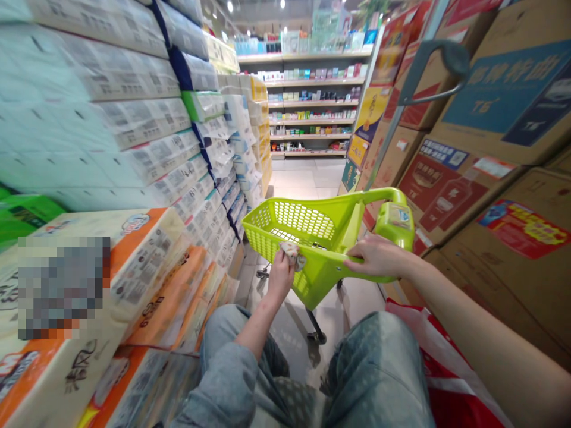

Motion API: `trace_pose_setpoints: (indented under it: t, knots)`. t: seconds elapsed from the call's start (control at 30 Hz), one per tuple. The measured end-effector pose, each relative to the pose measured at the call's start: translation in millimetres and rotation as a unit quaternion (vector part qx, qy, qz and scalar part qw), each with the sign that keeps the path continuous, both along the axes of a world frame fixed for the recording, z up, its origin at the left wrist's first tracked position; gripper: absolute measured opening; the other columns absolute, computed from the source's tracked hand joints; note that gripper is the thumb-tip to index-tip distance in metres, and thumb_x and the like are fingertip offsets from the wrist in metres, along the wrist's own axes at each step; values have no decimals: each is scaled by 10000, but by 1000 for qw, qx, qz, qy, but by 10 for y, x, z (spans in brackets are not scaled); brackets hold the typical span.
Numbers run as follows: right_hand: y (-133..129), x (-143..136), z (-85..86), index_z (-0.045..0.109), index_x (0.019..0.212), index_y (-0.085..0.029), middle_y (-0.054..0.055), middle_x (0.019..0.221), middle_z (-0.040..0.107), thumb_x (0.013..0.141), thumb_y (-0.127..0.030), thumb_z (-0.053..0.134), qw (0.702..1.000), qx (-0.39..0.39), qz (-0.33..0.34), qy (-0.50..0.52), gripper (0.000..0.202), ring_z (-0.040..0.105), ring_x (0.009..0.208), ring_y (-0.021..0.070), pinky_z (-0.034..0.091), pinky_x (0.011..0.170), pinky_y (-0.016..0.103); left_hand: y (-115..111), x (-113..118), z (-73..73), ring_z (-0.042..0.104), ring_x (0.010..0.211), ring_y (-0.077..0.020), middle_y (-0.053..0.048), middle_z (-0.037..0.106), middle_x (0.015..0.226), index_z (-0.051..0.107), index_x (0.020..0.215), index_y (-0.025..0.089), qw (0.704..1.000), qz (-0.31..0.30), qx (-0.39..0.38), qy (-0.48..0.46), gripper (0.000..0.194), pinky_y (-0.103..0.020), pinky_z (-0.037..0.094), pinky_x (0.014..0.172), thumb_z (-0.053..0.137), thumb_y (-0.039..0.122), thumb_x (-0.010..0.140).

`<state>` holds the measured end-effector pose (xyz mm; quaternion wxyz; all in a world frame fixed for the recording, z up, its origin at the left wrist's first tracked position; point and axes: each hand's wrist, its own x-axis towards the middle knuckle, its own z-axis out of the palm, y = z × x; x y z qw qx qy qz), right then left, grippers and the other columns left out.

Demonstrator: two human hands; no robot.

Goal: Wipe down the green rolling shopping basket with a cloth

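The green cart [319, 279] stood on the floor [292, 339] just past the knees [377, 351], side-on, its long way running left to right. Its handle [407, 238] was at the right end. The left hand [282, 274] pinched a small cloth [292, 254] in its fingers, up against the cart's near side. The right hand [379, 257] was nearer the handle, its fingers bent tight over the rim [323, 254].

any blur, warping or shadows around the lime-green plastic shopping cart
Head view: the cart looks fairly sharp, with soft shadows on the pale floor below; head view: brown cardboard cartons at right look stretched and tilted; head view: pixelated patch at left.
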<state>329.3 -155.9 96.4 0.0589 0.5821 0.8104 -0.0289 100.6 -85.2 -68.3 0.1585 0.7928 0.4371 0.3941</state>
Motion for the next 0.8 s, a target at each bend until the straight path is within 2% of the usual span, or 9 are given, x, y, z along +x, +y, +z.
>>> trace_pose_setpoints:
  t: [0.07,0.17,0.27,0.37,0.5,0.6,0.7,0.77,0.8]
  knots:
    - [13,-11,-3,659,628,-181,63,595,625,852,-447,404,1000,0,-1,2,432,516,542,122,281,532,237,-30,22,41,463,1212,-225,-129,485,1279,470,1284,183,1000,-17,-11,-15,389,-369,384,1028,366,186,908]
    - [29,-22,2,661,626,-181,66,598,633,854,-444,398,1000,-1,3,-3,436,520,542,125,281,535,240,-208,128,120,463,1219,-222,-130,490,1289,456,1300,184,998,-52,-10,-26,402,-363,377,1038,378,182,905]
    - [35,-13,10,663,626,-180,70,609,643,853,-440,395,1000,-1,8,-6,437,525,548,129,281,541,246,-389,227,185,418,1270,-223,-129,434,1366,439,1317,190,995,-100,-7,-26,410,-372,347,1070,378,195,912]
    - [35,12,12,665,629,-177,73,610,648,855,-441,392,1000,-4,8,-3,442,525,547,129,281,543,247,-430,255,210,371,1310,-223,-124,433,1375,444,1309,184,993,-117,-2,-28,396,-383,325,1089,371,210,920]
    - [38,32,6,662,629,-178,70,600,643,852,-452,395,1000,-5,3,3,443,520,543,129,284,545,248,-280,188,161,412,1273,-237,-132,504,1290,484,1257,169,995,-96,-1,-14,366,-406,344,1069,402,190,901]
    - [43,25,3,655,619,-182,65,586,630,847,-453,402,1000,0,-3,4,435,514,540,129,283,541,247,-145,80,148,508,1162,-227,-129,561,1187,501,1209,169,997,-42,-34,-54,323,-380,413,993,407,202,901]
    - [44,7,0,650,610,-184,57,583,620,846,-450,406,1000,3,-7,7,431,503,531,121,284,538,241,-100,-13,254,528,1124,-215,-124,577,1146,498,1188,169,991,24,-14,-127,299,-366,415,982,397,255,919]
    - [40,-10,-1,651,611,-185,53,580,616,845,-447,413,1000,1,-11,9,424,497,521,116,284,536,238,-120,-12,378,500,1165,-210,-124,559,1185,476,1223,179,989,20,30,-146,321,-362,391,1009,386,257,925]
    - [38,-18,-2,654,615,-185,53,578,616,844,-447,416,1000,0,-14,8,422,497,518,116,284,536,237,-135,15,440,484,1185,-205,-123,549,1207,466,1239,185,989,-8,48,-138,331,-357,383,1020,379,249,925]
